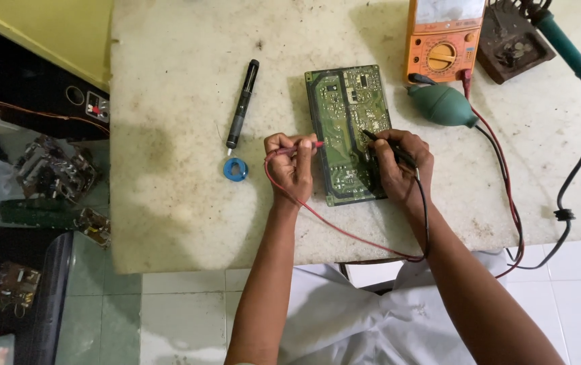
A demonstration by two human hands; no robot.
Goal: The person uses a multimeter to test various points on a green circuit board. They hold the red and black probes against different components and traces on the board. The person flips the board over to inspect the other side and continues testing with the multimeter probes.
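Probing in hand: left hand fingers pinch red probe, right hand fingers grip black probe, both tips on green circuit board mid-worktop, orange multimeter at one o'clock; next contact calls for steady tips

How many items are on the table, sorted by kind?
Circuit board: 1
Multimeter: 1
Test probes: 2, the red probe in the left hand and the black probe in the right hand
Soldering iron: 1
Iron stand: 1
Green blower bulb: 1
Desoldering pump: 1
Blue solder spool: 1
Total: 9
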